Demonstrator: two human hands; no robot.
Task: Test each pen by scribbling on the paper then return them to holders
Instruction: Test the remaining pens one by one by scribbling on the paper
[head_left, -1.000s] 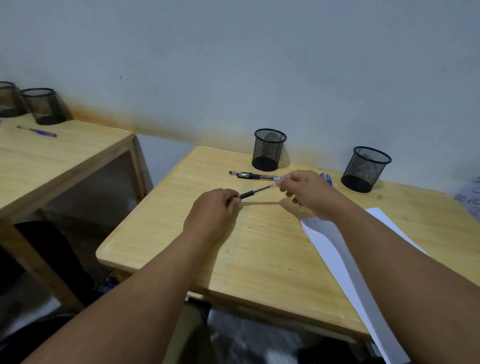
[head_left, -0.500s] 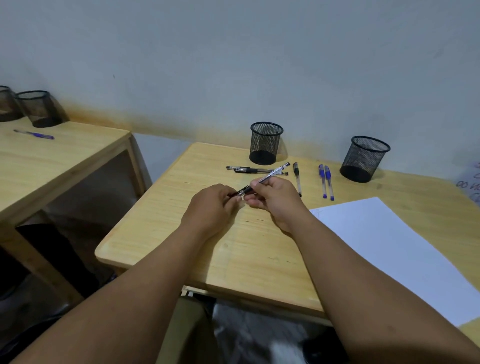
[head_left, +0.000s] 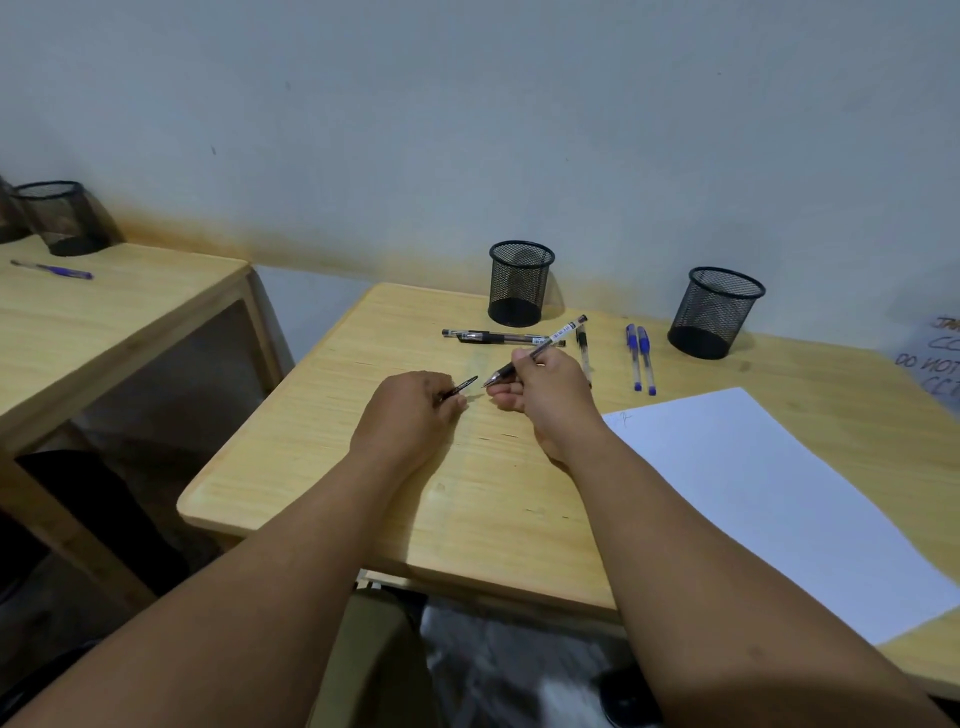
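Fingers of the left hand (head_left: 410, 410) pinch a black pen cap (head_left: 460, 387); the right hand (head_left: 545, 387) grips the uncapped pen (head_left: 540, 345).
Mid-desk (head_left: 467, 519), the pen's tip points left toward the cap, its barrel slanting toward the far right corner.

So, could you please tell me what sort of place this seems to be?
Probably a plain office or classroom workspace: two light wooden desks against a bare wall, black mesh pen holders, loose pens and a white sheet of paper. The right hand holds a pen.
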